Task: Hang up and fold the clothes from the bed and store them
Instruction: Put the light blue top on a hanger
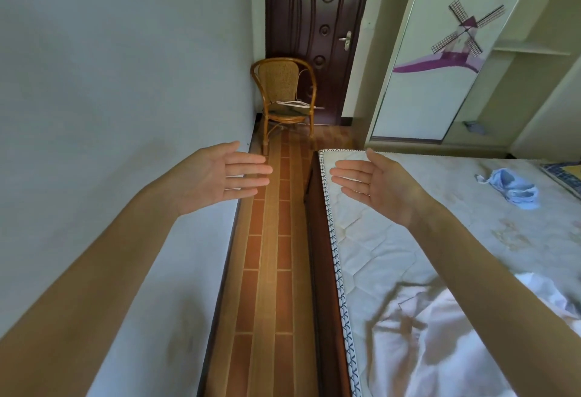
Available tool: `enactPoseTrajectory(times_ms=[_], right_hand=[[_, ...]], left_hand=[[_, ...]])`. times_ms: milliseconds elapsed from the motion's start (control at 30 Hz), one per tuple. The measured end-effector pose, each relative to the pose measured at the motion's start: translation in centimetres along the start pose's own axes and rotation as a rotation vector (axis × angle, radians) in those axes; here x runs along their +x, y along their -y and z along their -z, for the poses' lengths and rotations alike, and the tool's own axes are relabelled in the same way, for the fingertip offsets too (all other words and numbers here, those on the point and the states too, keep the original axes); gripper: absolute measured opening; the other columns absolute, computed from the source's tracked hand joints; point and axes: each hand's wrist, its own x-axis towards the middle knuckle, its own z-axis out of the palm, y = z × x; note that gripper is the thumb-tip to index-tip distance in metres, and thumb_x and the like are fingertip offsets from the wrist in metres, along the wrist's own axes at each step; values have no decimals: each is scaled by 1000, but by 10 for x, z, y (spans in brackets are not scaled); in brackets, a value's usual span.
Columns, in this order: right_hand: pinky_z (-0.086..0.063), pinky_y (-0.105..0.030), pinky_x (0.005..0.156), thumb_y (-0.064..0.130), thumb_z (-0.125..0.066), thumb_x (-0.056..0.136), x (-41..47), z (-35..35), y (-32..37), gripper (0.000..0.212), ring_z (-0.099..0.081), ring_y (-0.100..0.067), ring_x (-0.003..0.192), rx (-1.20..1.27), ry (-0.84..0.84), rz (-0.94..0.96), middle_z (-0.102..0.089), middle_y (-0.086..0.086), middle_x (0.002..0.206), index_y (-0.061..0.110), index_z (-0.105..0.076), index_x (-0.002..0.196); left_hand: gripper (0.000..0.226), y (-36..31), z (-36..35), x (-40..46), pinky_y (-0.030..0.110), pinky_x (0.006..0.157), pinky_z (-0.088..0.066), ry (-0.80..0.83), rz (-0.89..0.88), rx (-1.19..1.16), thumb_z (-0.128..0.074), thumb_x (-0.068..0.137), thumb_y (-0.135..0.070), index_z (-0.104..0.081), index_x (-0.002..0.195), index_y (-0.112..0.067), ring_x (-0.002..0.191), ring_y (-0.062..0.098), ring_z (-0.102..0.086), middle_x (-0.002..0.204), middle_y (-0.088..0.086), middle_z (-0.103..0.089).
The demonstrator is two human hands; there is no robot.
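Observation:
My left hand [220,174] and my right hand [374,181] are stretched out in front of me, palms facing each other, fingers straight, holding nothing. The left hand hovers over the floor strip by the wall; the right hovers over the bed's near corner. On the mattress [408,239] lies a crumpled light blue garment [511,188] at the far right. A pale white-pink garment [440,343] lies spread at the lower right, partly under my right forearm.
A narrow tiled aisle [270,255] runs between the white wall and the bed. A rattan chair [287,97] stands at its end before a dark door [317,19]. A wardrobe with a windmill-print sliding door [440,66] and open shelves [531,50] stands beyond the bed.

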Motion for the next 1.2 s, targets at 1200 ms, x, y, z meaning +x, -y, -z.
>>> enactPoseTrajectory(times_ms=[1200], right_hand=[[-56,-29,89,42,-26,107,339,64,92,51,-69,-20,108,45,-71,-32,-72,-6,117,10,-65,119]], left_hand=[[42,-107,126,326,42,102,-49,-51,37,10,-38,102,-34,-60,125,-7,113,27,-66,123,8,-68]])
